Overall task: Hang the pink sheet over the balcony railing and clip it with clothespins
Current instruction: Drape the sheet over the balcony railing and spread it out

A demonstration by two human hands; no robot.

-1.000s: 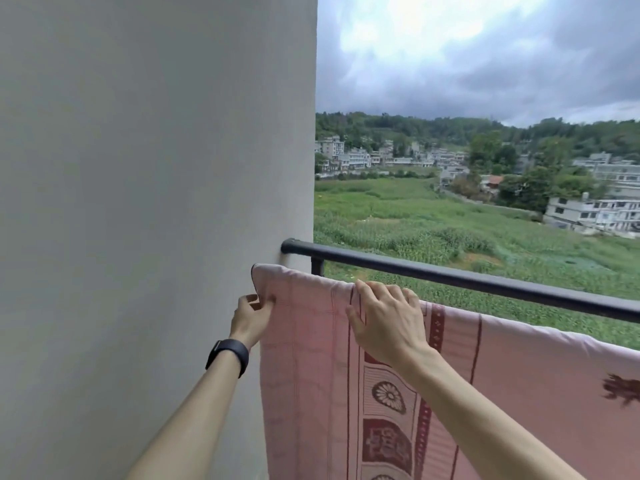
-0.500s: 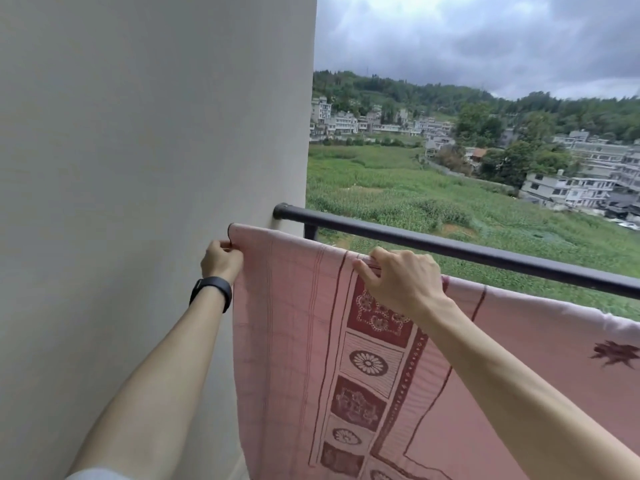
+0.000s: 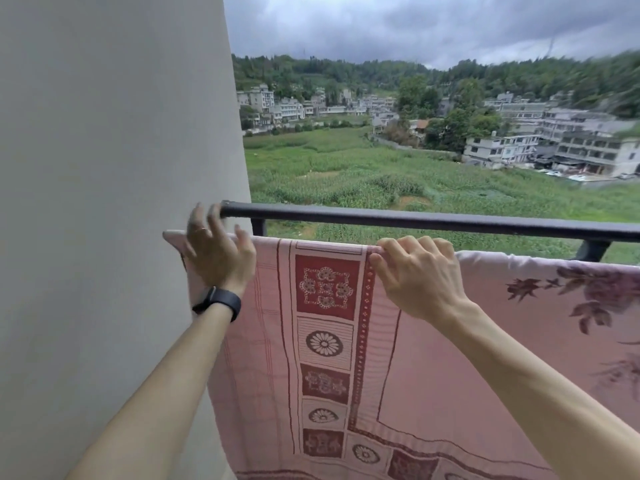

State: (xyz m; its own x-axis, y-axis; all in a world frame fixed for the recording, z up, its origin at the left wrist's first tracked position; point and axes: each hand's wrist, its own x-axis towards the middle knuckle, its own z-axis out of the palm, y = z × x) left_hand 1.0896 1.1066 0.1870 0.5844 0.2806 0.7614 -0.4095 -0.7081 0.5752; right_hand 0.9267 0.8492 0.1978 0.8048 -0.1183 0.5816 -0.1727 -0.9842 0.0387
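Pink sheet (image 3: 408,382) with dark red bands of flower squares, right hand (image 3: 419,278) curled round its top edge, left hand (image 3: 218,258) blurred, fingers splayed loose at its corner, cloth hanging just below the black metal balcony railing (image 3: 415,220), pale grey wall (image 3: 104,168) at left

Black balcony railing (image 3: 415,221) runs from the wall (image 3: 104,168) at 9 o'clock to 3 o'clock, pink sheet (image 3: 433,358) hanging just below its bar.

Blurred left hand (image 3: 216,258); pink sheet (image 3: 433,375) bottom off-frame.
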